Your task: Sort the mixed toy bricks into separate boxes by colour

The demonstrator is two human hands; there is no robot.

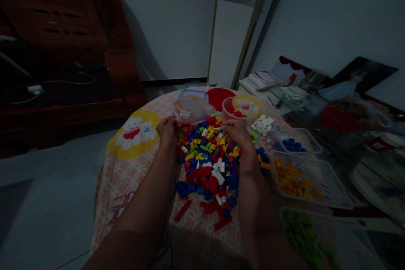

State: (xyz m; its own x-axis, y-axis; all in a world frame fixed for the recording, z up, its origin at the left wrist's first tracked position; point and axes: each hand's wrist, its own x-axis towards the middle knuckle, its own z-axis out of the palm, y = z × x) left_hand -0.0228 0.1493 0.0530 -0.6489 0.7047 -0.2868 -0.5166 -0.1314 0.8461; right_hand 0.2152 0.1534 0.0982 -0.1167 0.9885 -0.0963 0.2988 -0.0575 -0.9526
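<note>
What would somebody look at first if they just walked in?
Probably the big heap of colourful bricks on the tablecloth, between the left hand and right hand. Next, the clear boxes on the right, with blue pieces, yellow-orange pieces and green pieces. Then the yellow bear picture at the left.

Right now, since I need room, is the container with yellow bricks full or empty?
Part-filled: yellow bricks lie in the container at left, leaving its right side bare.

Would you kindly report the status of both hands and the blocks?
Left hand at left edge of block pile; right hand at its right side; either grip unclear. Round tub just beyond right hand.
</note>
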